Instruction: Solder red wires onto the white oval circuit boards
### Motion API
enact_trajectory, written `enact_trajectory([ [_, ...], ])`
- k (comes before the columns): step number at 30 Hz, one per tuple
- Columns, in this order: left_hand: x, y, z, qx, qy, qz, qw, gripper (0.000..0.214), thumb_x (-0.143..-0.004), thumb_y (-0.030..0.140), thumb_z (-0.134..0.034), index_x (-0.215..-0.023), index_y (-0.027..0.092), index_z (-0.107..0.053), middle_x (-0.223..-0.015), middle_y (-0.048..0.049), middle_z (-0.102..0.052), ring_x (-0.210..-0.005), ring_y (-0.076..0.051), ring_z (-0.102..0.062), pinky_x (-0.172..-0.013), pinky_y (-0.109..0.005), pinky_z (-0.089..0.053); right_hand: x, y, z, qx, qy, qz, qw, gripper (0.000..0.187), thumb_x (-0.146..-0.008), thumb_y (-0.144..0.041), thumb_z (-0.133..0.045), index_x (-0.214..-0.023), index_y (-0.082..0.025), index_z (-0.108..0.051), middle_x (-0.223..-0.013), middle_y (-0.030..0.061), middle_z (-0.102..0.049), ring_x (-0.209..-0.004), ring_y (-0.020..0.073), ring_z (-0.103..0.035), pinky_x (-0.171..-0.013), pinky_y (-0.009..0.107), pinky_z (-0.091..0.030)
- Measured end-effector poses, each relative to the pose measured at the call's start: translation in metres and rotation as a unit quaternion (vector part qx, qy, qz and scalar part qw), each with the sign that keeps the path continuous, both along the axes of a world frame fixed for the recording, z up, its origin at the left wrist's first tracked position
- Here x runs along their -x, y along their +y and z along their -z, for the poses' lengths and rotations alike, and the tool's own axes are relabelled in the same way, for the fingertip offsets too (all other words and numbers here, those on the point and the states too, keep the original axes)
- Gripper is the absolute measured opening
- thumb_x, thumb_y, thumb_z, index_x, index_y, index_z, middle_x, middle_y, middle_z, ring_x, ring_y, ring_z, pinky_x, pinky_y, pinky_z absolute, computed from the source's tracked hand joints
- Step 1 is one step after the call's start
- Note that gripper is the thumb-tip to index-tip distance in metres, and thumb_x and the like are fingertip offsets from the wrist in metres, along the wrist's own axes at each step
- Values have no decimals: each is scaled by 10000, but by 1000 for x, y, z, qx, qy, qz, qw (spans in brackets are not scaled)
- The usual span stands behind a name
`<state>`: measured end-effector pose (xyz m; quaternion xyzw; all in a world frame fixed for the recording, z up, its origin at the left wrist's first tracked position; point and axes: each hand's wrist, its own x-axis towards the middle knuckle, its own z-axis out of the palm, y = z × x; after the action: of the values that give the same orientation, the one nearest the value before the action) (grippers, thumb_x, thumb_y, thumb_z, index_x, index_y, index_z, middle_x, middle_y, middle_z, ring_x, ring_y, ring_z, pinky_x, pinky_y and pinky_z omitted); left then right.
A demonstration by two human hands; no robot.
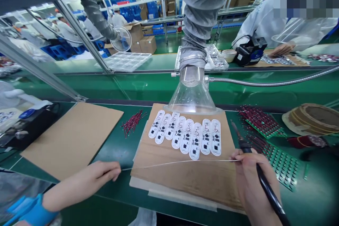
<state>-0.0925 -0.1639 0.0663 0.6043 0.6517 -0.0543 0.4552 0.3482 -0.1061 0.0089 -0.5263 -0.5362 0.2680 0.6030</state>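
My right hand [251,180] is closed round a black soldering iron [261,176], tip pointing up and away, and its fingers also pinch one end of a thin solder wire [180,162]. The wire stretches left across a brown board [185,176] to my left hand [102,173], whose fingers are curled on the other end. Several white oblong circuit boards [186,135] lie in a row on the board, just beyond the wire, under a clear fume-extraction funnel [192,99].
A cardboard sheet [72,137] lies at left, with a bundle of red wires [131,123] beside it. Green panels with red wires [265,123] sit at right, near a tape roll [312,118]. A black device [23,127] stands far left. Another person works across the conveyor [270,24].
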Motion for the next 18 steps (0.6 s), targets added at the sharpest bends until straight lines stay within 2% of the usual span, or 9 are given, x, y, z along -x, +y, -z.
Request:
enact_trajectory([
  [2,-18,7,-6,43,-33,22,998,446,-1102,614,-482,-998,237,-697,-954,-31,-724,-879,-223,-672,-789,-293,-499,8,0,6,-24,-11,-49,998,297,-1134,-450,-632,-915,-265,-710,-954,45,-714,-929,248,-685,-857,376,-524],
  [5,-68,23,-13,101,-166,63,979,329,-1061,517,-597,-1207,247,-717,-1021,-44,-796,-928,-226,-731,-821,-292,-544,31,-5,8,-34,-39,-120,991,328,-1150,-448,-600,-920,-268,-748,-954,48,-716,-890,235,-698,-755,336,-545],
  [7,-100,33,-10,83,-211,104,968,372,-1095,523,-533,-1241,243,-728,-1009,-50,-791,-848,-204,-720,-782,-290,-545,46,-10,6,-30,-48,-128,990,360,-1149,-454,-595,-884,-266,-750,-904,48,-708,-836,233,-697,-693,322,-550],
  [9,-116,44,-1,5,-225,144,964,424,-1136,522,-435,-1119,240,-751,-1017,-54,-784,-880,-201,-711,-826,-299,-546,52,-12,5,-18,-61,-124,990,374,-1144,-463,-598,-872,-264,-761,-886,50,-716,-811,236,-705,-664,321,-561],
  [11,-112,56,13,-108,-217,159,957,469,-1164,499,-362,-1034,235,-727,-1043,-58,-783,-958,-214,-713,-911,-324,-545,44,-10,6,3,-84,-120,989,363,-1146,-466,-591,-915,-267,-788,-935,57,-746,-858,250,-734,-702,336,-586],
  [13,-94,72,26,-212,-185,134,950,463,-1173,482,-334,-1042,233,-701,-1068,-67,-784,-1005,-234,-721,-959,-357,-546,23,-5,9,13,-105,-93,990,352,-1153,-464,-580,-951,-269,-793,-983,58,-764,-922,259,-748,-767,349,-596],
  [16,-62,100,41,-323,-111,18,940,462,-1164,520,-348,-1076,226,-693,-1081,-87,-787,-1043,-271,-726,-966,-392,-555,-14,8,16,2,-135,-26,990,324,-1156,-440,-575,-962,-269,-770,-985,51,-755,-925,247,-733,-824,352,-590],
  [18,-49,115,48,-368,-78,-72,924,478,-1158,555,-352,-1094,223,-689,-1073,-86,-797,-1070,-285,-732,-995,-407,-553,-32,16,21,-9,-178,-8,984,269,-1148,-426,-589,-1018,-273,-767,-1007,56,-741,-928,246,-720,-858,367,-589],
])
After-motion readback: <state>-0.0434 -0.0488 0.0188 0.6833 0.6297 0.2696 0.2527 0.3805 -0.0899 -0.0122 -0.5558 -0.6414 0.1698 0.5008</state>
